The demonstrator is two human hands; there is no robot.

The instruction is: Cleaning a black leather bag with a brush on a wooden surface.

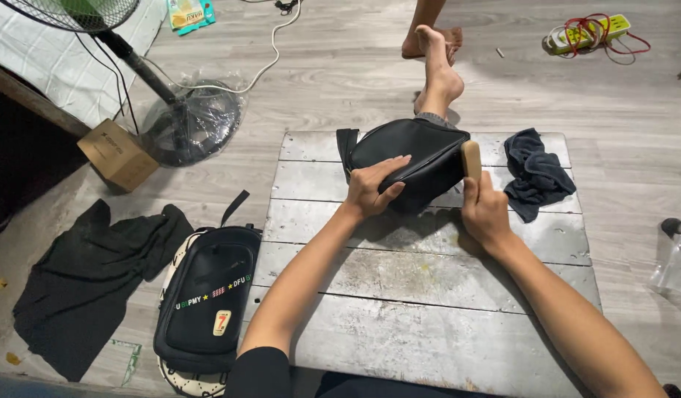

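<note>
A black pouch-like bag (418,151) lies on the far part of a low grey wooden table (421,295). My left hand (373,186) presses on the bag's near left side, fingers spread over it. Against the bag's right end, my right hand (484,210) grips a small tan brush (471,159) held upright. A dark crumpled cloth (536,173) sits on the table just right of the brush.
Another black bag (207,295) lies on the floor left of the table, beside a black garment (86,280). A standing fan's base (193,125), a cardboard box (117,153), a power strip (587,33) and another person's bare feet (438,66) are beyond.
</note>
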